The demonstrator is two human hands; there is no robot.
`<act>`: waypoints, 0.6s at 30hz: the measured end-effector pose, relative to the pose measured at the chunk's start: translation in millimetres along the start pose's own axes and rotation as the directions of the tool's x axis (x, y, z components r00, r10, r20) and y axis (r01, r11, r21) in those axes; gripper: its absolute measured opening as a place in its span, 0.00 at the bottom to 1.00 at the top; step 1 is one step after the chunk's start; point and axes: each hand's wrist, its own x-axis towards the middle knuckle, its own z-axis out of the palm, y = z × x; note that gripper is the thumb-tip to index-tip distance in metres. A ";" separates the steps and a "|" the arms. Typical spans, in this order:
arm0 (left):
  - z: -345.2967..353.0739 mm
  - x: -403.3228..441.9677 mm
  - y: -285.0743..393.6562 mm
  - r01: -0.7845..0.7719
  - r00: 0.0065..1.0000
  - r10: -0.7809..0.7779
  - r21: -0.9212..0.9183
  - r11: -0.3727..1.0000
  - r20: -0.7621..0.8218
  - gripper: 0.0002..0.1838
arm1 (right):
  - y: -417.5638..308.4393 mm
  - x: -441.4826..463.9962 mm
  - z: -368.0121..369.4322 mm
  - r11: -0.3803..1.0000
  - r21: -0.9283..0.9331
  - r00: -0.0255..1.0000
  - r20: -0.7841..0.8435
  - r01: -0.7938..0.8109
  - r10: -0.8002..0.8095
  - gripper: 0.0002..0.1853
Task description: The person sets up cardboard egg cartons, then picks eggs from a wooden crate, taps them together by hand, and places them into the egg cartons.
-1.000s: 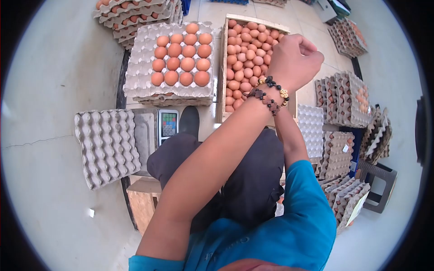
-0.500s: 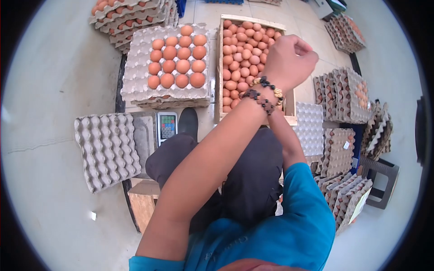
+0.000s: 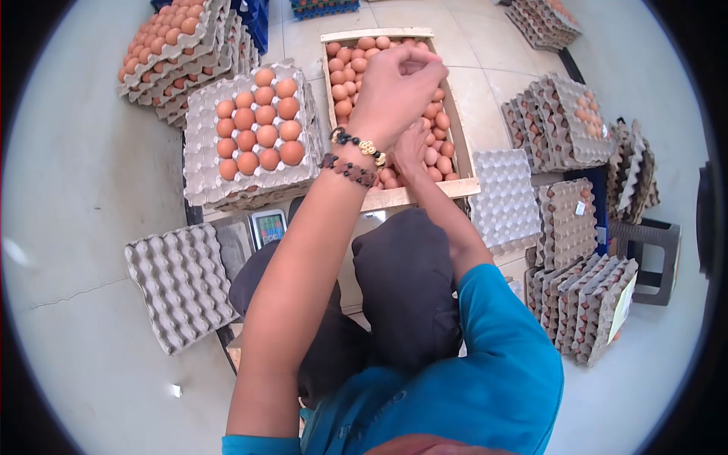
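My left hand [image 3: 400, 89], with two beaded bracelets [image 3: 355, 155] at its wrist, hovers over a wooden crate [image 3: 462, 184] full of loose brown eggs [image 3: 431, 157]. Its fingers curl in towards the thumb; whatever they may hold is hidden from me. My right hand [image 3: 410, 149] reaches in among the eggs at the near part of the crate, under the left one. Its fingers are mostly covered by the left hand and wrist. Left of the crate, a stack of grey egg trays [image 3: 203, 136] carries rows of brown eggs [image 3: 265, 115] on top.
An upturned grey tray [image 3: 182, 280] lies beside a scale with a display [image 3: 268, 226]. Stacked egg trays stand at back left [image 3: 171, 45] and on the right [image 3: 557, 125]. A pale tray [image 3: 504, 199] adjoins the crate's right side. A grey plastic stool [image 3: 656, 262] sits far right.
The view has shifted, so the crate appears further left. My left hand stays curled above the crate; my right hand, previously hidden behind the left forearm, now shows among the eggs.
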 end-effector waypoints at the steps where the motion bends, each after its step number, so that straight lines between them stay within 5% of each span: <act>1: -1.8 -0.1 1.6 0.023 0.999 -0.023 0.024 0.999 0.037 0.15 | 2.0 0.4 -0.4 0.995 -0.089 0.999 -0.004 0.035 -0.035 0.23; 8: -0.5 -4.3 1.9 0.063 0.997 -0.067 0.086 0.994 0.047 0.16 | -18.5 1.0 -47.9 0.994 -0.046 0.979 0.174 -0.103 0.109 0.18; 17: -7.5 -2.0 -4.7 0.068 0.995 -0.076 0.108 0.992 0.066 0.16 | 5.0 5.4 -19.2 0.983 0.120 0.982 0.143 -0.139 0.121 0.19; 18: -8.2 -3.6 -3.7 0.054 0.997 -0.061 0.119 0.991 0.054 0.16 | 5.7 2.3 -17.8 0.983 0.156 0.995 0.021 -0.100 0.098 0.19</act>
